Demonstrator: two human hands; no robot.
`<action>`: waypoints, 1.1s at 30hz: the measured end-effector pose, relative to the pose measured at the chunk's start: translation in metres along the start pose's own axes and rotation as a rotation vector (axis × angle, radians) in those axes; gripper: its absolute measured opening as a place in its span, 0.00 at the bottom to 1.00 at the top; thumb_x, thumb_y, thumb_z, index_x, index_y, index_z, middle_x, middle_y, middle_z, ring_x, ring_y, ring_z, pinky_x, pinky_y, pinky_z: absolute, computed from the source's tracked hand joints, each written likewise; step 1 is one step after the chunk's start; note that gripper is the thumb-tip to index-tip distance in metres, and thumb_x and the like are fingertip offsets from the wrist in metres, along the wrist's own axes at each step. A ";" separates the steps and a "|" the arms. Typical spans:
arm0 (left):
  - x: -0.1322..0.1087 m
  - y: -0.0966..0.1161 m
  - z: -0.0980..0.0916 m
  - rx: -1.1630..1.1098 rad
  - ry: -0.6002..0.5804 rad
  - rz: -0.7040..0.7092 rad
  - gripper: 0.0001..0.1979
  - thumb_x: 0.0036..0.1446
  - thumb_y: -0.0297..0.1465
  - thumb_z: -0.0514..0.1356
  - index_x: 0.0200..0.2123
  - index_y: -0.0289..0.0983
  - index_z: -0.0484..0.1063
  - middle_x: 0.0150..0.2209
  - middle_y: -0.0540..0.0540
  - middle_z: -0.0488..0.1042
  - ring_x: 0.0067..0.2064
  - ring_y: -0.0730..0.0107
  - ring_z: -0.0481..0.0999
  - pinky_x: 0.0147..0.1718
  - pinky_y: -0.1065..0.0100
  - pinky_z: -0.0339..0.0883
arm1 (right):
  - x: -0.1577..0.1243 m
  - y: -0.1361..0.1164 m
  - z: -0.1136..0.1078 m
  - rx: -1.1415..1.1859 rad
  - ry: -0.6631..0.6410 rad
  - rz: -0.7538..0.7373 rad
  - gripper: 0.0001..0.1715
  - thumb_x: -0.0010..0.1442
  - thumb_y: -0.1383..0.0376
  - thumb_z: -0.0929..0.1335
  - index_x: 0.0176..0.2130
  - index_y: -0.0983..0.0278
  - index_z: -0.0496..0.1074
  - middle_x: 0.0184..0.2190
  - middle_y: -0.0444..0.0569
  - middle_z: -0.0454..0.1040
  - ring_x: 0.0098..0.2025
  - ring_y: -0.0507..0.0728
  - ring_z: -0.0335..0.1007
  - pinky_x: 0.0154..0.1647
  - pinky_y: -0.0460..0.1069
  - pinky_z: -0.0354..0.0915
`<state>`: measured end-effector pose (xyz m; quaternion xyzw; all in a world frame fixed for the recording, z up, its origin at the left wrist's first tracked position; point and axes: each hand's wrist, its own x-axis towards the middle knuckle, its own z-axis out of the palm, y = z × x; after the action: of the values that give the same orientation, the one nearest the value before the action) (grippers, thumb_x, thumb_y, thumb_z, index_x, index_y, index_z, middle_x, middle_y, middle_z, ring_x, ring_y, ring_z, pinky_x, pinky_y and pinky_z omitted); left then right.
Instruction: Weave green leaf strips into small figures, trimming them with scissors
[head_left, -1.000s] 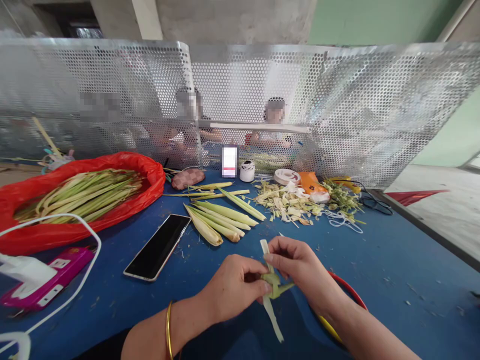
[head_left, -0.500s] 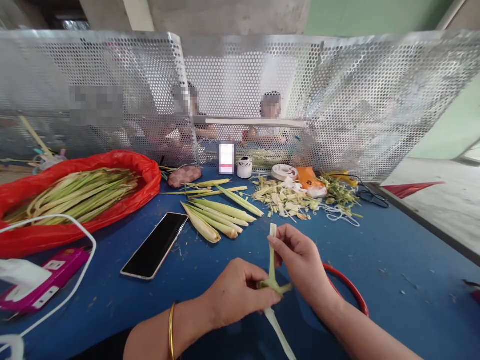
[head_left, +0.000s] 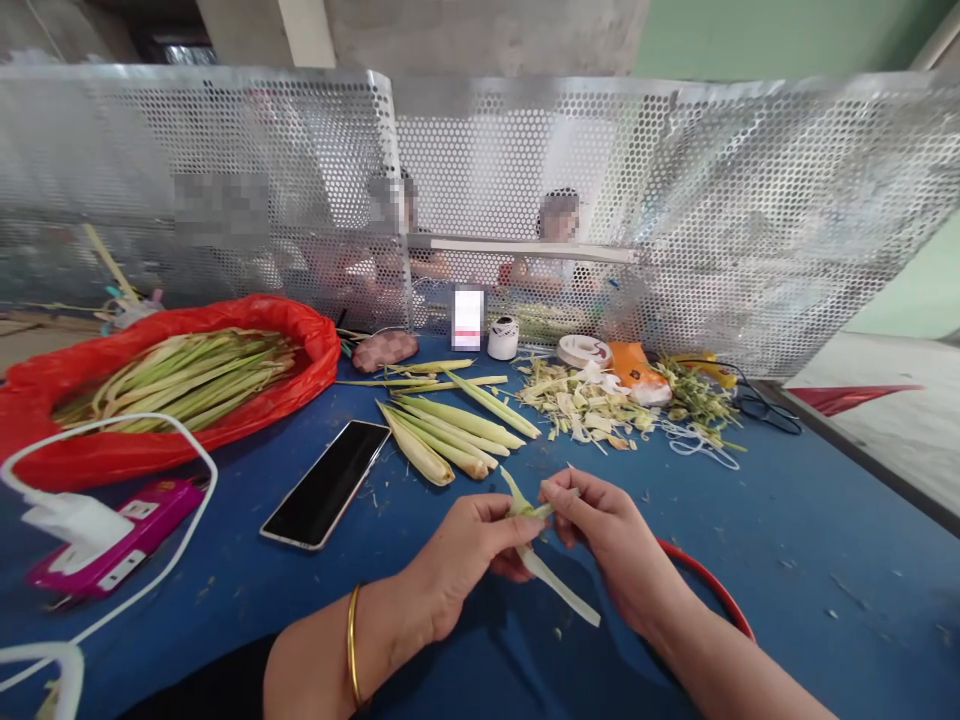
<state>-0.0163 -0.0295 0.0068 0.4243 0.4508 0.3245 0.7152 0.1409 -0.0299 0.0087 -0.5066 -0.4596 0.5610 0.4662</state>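
Between thumb and fingers, my left hand (head_left: 469,550) pinches the folded middle of a pale green leaf strip (head_left: 562,588). One end of the strip stands up past the fingers, and a long pale tail hangs down to the right. My right hand (head_left: 600,520) is closed on another end, at the right of the fold. Its fingertips cover part of that end. Just beyond my hands lie several wide green leaf pieces (head_left: 469,432) on the blue table (head_left: 480,670).
A red bag (head_left: 319,350) of long leaves stands left, behind a purple power strip (head_left: 120,550) and white cable. A black-screened phone (head_left: 328,485) lies closer. Leaf scraps (head_left: 592,400), a tape roll (head_left: 583,350) and a perforated metal screen (head_left: 495,160) are at the back; a red loop (head_left: 709,580) lies right.
The end held by my right hand has swung from upright to pointing right. Another end now stands up by my left thumb. Both hands are slightly higher in view, and the view has shifted.
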 end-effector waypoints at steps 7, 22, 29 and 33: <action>0.001 -0.002 0.000 0.048 -0.030 -0.006 0.12 0.47 0.36 0.65 0.29 0.31 0.78 0.30 0.46 0.74 0.26 0.74 0.71 0.30 0.68 0.68 | 0.002 0.006 -0.002 -0.029 0.022 -0.057 0.19 0.49 0.52 0.74 0.24 0.65 0.70 0.16 0.41 0.67 0.20 0.49 0.58 0.23 0.45 0.56; -0.001 0.013 -0.007 -0.059 0.011 0.060 0.20 0.52 0.44 0.63 0.40 0.33 0.76 0.37 0.42 0.79 0.20 0.82 0.68 0.17 0.76 0.50 | 0.013 0.018 -0.008 0.022 0.381 -0.158 0.28 0.47 0.50 0.74 0.43 0.61 0.70 0.40 0.49 0.75 0.41 0.59 0.71 0.39 0.50 0.66; 0.000 0.017 -0.010 -0.059 0.000 0.144 0.11 0.51 0.33 0.62 0.36 0.32 0.76 0.38 0.42 0.79 0.21 0.81 0.71 0.15 0.77 0.53 | -0.006 0.017 0.009 -0.217 -0.029 -0.192 0.15 0.55 0.53 0.70 0.31 0.63 0.73 0.33 0.48 0.73 0.41 0.59 0.68 0.44 0.50 0.62; -0.002 0.014 -0.005 0.016 -0.019 0.133 0.09 0.53 0.34 0.61 0.32 0.32 0.75 0.34 0.45 0.78 0.16 0.84 0.66 0.12 0.77 0.48 | -0.010 0.020 0.017 -0.274 -0.097 -0.193 0.16 0.58 0.55 0.68 0.27 0.64 0.72 0.31 0.48 0.71 0.39 0.58 0.66 0.43 0.50 0.61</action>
<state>-0.0231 -0.0234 0.0191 0.4619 0.4173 0.3640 0.6928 0.1228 -0.0430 -0.0083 -0.4911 -0.6004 0.4696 0.4217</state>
